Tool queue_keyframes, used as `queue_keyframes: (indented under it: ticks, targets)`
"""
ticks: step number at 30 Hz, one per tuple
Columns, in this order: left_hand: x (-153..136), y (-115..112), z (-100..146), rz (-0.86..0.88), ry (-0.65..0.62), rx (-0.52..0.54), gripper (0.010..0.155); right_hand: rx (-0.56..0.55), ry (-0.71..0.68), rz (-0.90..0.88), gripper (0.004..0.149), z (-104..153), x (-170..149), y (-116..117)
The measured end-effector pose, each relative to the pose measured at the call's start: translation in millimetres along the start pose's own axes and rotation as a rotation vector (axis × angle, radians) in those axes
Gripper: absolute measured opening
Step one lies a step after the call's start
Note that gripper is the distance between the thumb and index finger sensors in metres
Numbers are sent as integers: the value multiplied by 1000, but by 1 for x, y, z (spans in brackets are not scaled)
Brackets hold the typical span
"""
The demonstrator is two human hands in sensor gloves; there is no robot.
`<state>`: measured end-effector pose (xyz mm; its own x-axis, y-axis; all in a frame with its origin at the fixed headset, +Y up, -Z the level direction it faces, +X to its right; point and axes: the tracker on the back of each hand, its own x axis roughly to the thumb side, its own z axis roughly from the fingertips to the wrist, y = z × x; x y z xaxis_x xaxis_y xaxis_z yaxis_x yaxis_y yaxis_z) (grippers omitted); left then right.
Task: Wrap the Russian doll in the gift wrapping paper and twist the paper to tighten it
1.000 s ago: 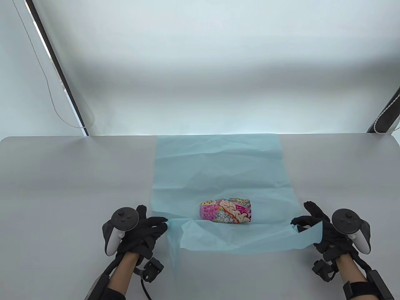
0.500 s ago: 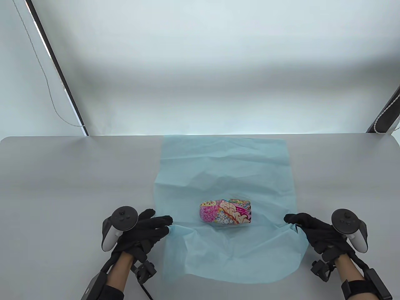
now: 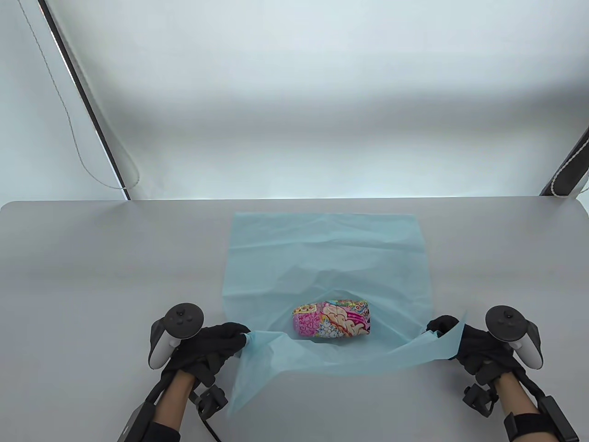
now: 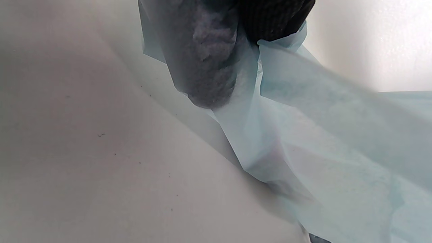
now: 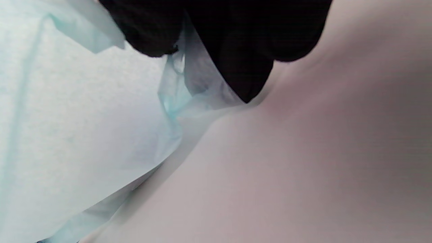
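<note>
A brightly patterned Russian doll (image 3: 332, 319) lies on its side on a light blue sheet of wrapping paper (image 3: 322, 248) spread on the grey table (image 3: 92, 258). My left hand (image 3: 239, 340) pinches the sheet's near left edge. My right hand (image 3: 442, 328) pinches the near right edge. Between them the lifted near edge of the paper (image 3: 345, 357) hangs in a slack band just in front of the doll. In the left wrist view my gloved fingers (image 4: 270, 20) hold the paper (image 4: 303, 111). In the right wrist view dark fingertips (image 5: 243, 60) clamp a crumpled fold of paper (image 5: 175, 98).
The table's far edge (image 3: 294, 199) meets a pale backdrop. A dark slanted pole (image 3: 83, 96) with a thin cord stands at the back left, and another dark support (image 3: 568, 165) at the back right. Bare table lies on both sides of the sheet.
Half a second ago the paper's near part lay flat with both hands resting at its sides. Now both hands pinch its edges and have raised the near edge. The far edge slid toward me.
</note>
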<state>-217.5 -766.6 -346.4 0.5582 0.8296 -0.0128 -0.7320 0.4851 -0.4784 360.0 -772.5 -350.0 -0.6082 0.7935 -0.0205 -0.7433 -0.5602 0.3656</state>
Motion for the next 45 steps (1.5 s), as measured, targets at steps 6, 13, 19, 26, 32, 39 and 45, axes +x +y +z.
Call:
queue_keyframes:
  ticks: [6, 13, 19, 26, 32, 39, 45]
  targets:
    - [-4, 4, 4, 70, -3, -79, 41, 62, -5, -88, 42, 0, -1, -4]
    - [-12, 10, 5, 205, 18, -76, 42, 81, -10, -259, 44, -3, -4, 0]
    - [-17, 10, -1, 286, 105, -22, 43, -12, 88, -353, 47, -7, -5, 7]
    - [-21, 16, -7, 352, 271, 81, 43, -184, 239, -312, 48, -11, -2, 6]
    - [-22, 20, -19, 359, 414, 107, 45, -278, 372, -169, 48, -24, 5, 5]
    - [-19, 23, -27, 325, 528, 106, 46, -282, 418, -63, 49, -32, 12, 5]
    - [-23, 28, -21, 323, 563, 153, 50, -266, 439, 22, 49, -32, 17, 0]
